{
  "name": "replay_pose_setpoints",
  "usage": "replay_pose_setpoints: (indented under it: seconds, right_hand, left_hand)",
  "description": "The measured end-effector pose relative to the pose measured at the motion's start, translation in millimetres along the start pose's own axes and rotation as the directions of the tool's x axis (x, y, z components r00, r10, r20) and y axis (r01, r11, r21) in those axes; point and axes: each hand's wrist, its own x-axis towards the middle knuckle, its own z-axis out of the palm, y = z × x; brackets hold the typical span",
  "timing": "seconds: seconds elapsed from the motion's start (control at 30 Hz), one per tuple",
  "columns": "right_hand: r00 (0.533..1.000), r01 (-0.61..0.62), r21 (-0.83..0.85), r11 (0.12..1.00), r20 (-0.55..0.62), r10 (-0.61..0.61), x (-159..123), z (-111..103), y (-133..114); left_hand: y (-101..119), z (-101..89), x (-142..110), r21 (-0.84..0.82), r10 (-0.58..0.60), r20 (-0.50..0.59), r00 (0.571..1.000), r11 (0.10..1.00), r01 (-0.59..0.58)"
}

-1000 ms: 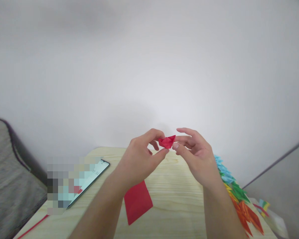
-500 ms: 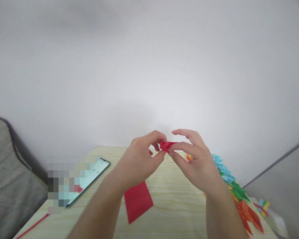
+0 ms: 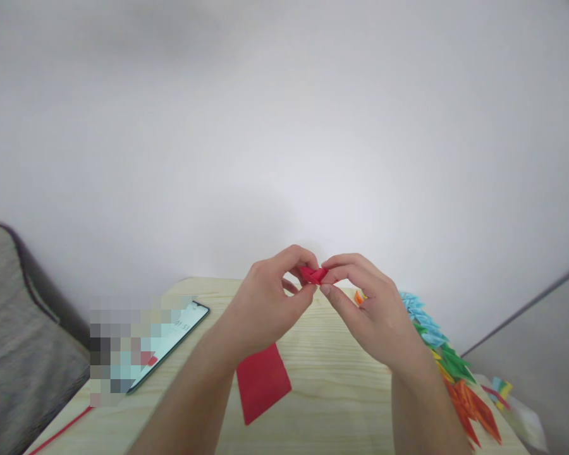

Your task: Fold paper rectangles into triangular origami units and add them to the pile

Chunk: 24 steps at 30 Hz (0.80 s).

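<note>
A small piece of folded red paper (image 3: 313, 275) is held up above the far part of the table, between both hands. My left hand (image 3: 279, 294) pinches its left side with thumb and forefinger. On the opposite side, my right hand (image 3: 365, 300) grips the paper between its thumb and fingers, which hide part of the folds. Below my left wrist a flat red sheet of paper (image 3: 264, 387) lies on the wooden table (image 3: 322, 404), its upper left part covered by my arm.
A phone (image 3: 171, 344), partly blurred out, lies at the left near a red cord (image 3: 61, 433). Along the right edge runs a row of folded paper pieces, blue (image 3: 422, 319), green (image 3: 452, 363) and orange (image 3: 471, 407). A white wall (image 3: 284, 139) rises behind the table.
My right hand has closed in on the red paper; its raised forefinger has come down onto it. The paper is now folded narrower and more covered by fingers. My left hand stays nearly still.
</note>
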Motion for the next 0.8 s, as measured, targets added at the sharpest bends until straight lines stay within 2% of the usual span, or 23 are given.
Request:
replay_pose_setpoints:
  seconds: [0.57, 0.8]
  right_hand:
    - [0.985, -0.106, 0.168, 0.980, -0.114, 0.126, -0.3, 3.5, -2.6]
    - [0.975, -0.158, 0.269, 0.950, -0.108, 0.193, -2.1, 6.4, 0.1]
  left_hand:
    - [1.7, -1.8, -2.5, -0.065, 0.037, -0.028, 0.999, 0.997, -0.039]
    - [1.9, -3.9, -1.9, -0.097, 0.031, -0.011, 0.999, 0.995, -0.032]
